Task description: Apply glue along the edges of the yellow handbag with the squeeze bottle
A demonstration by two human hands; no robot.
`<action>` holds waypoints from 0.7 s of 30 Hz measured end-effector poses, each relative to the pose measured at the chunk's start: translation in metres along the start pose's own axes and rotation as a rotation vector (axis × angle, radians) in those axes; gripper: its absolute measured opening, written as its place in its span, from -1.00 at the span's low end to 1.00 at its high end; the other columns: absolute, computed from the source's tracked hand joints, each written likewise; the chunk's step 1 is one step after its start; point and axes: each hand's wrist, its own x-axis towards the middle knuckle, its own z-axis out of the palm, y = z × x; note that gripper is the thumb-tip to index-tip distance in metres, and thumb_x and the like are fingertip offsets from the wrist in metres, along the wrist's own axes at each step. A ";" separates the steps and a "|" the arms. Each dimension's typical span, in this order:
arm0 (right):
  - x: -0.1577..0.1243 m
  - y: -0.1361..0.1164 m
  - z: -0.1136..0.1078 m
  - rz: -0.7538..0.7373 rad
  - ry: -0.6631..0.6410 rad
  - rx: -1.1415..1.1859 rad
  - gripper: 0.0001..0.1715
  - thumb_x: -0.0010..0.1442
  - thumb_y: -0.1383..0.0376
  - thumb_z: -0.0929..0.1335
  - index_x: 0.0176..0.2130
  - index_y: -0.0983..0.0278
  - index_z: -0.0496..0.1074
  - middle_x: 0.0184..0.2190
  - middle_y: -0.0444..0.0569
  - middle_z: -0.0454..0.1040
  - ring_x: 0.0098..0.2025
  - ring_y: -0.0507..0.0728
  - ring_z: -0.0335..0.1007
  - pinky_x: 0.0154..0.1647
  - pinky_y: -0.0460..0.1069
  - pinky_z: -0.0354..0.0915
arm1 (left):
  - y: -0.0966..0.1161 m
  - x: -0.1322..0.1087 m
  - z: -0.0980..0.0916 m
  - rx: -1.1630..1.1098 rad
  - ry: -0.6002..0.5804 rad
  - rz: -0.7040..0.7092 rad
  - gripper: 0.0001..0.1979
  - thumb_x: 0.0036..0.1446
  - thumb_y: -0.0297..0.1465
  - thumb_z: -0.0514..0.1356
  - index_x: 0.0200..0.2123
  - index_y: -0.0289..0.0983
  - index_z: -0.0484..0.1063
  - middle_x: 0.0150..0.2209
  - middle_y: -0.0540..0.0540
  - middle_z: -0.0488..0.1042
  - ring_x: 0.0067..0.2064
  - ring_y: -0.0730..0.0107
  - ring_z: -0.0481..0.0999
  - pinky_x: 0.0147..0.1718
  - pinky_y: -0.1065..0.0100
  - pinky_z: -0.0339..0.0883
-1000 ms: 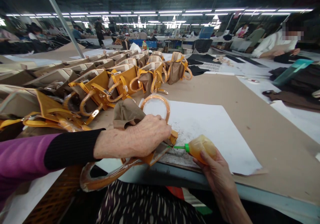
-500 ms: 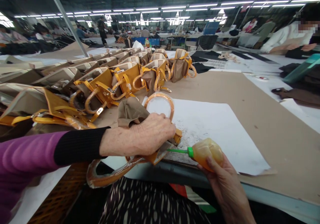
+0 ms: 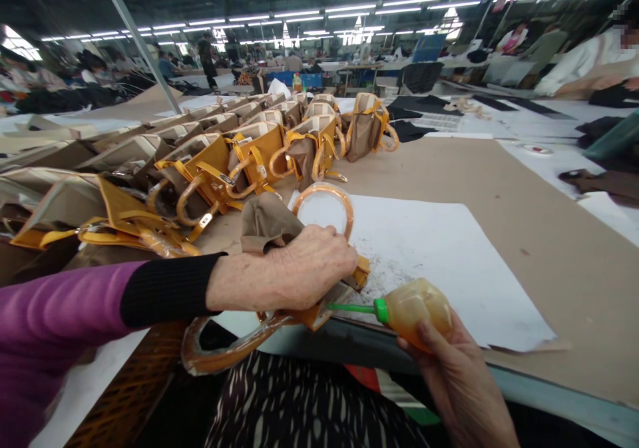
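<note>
A brown-and-yellow handbag (image 3: 267, 222) lies at the table's front edge, partly hidden under my left hand (image 3: 294, 265). That hand is closed on it, with the fingertips out of sight. One plastic-wrapped round handle (image 3: 324, 188) stands up behind the hand; the other handle (image 3: 234, 351) hangs over the edge in front. My right hand (image 3: 449, 355) is wrapped round a soft squeeze bottle (image 3: 419, 311) of amber liquid with a green cap. The bottle lies nearly level, its thin green nozzle pointing left. The nozzle's tip is at the bag's opened edge, just below my left hand; whether it touches cannot be seen.
Rows of similar handbags (image 3: 254, 148) stand on the left of the table. A white sheet (image 3: 439, 255) with dark smears lies on brown board (image 3: 559, 235). A brown woven basket (image 3: 124, 388) is at lower left. A co-worker (image 3: 589, 68) is at the far right.
The nozzle's tip has shifted slightly left along the bag's edge. My left hand keeps its hold on the bag. The whole view has swung a little, so everything sits slightly further right.
</note>
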 end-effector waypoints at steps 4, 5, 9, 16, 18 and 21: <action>-0.005 -0.002 0.006 0.007 0.026 0.012 -0.34 -0.23 0.21 0.58 -0.09 0.15 0.44 -0.15 -0.06 0.48 -0.27 0.15 0.43 -0.51 -0.12 0.42 | -0.002 0.000 0.003 -0.007 0.053 0.033 -0.84 0.03 -0.63 0.05 -0.32 -0.34 0.35 -0.30 -0.16 0.41 -0.26 0.20 0.36 -0.28 0.21 0.23; -0.006 -0.002 0.007 0.010 0.024 0.014 -0.33 -0.23 0.21 0.58 -0.08 0.15 0.44 -0.16 -0.06 0.48 -0.28 0.15 0.43 -0.52 -0.12 0.42 | -0.002 0.000 0.004 -0.007 0.054 0.037 -0.84 0.03 -0.63 0.06 -0.33 -0.33 0.35 -0.31 -0.16 0.41 -0.27 0.21 0.36 -0.29 0.21 0.23; -0.010 -0.003 0.011 0.028 -0.008 0.001 -0.34 -0.23 0.18 0.58 -0.09 0.16 0.44 -0.17 -0.02 0.49 -0.30 0.16 0.42 -0.54 -0.11 0.40 | -0.003 0.000 0.005 -0.008 0.055 0.049 -0.89 0.03 -0.60 0.09 -0.36 -0.33 0.34 -0.35 -0.15 0.41 -0.30 0.22 0.35 -0.34 0.23 0.20; -0.020 -0.006 0.015 0.086 0.003 0.023 -0.38 -0.25 0.19 0.58 -0.15 0.16 0.45 -0.17 0.00 0.49 -0.38 0.14 0.43 -0.52 -0.06 0.42 | -0.008 -0.002 0.015 0.017 0.168 0.105 -0.91 0.04 -0.58 0.10 -0.36 -0.32 0.32 -0.36 -0.13 0.39 -0.33 0.27 0.33 -0.36 0.26 0.17; -0.022 -0.006 0.015 0.099 0.027 0.035 -0.33 -0.29 0.20 0.59 -0.14 0.15 0.44 -0.18 -0.01 0.49 -0.38 0.15 0.43 -0.54 -0.06 0.42 | -0.009 -0.002 0.016 0.010 0.181 0.112 -0.91 0.05 -0.59 0.09 -0.36 -0.31 0.31 -0.36 -0.12 0.39 -0.33 0.27 0.33 -0.36 0.26 0.17; -0.021 -0.003 0.014 0.096 0.050 0.050 -0.31 -0.31 0.20 0.60 -0.13 0.14 0.44 -0.19 -0.01 0.50 -0.36 0.17 0.44 -0.54 -0.06 0.43 | -0.006 -0.001 0.009 -0.006 0.116 0.075 -0.90 0.05 -0.59 0.09 -0.37 -0.31 0.32 -0.37 -0.11 0.41 -0.33 0.25 0.35 -0.37 0.25 0.20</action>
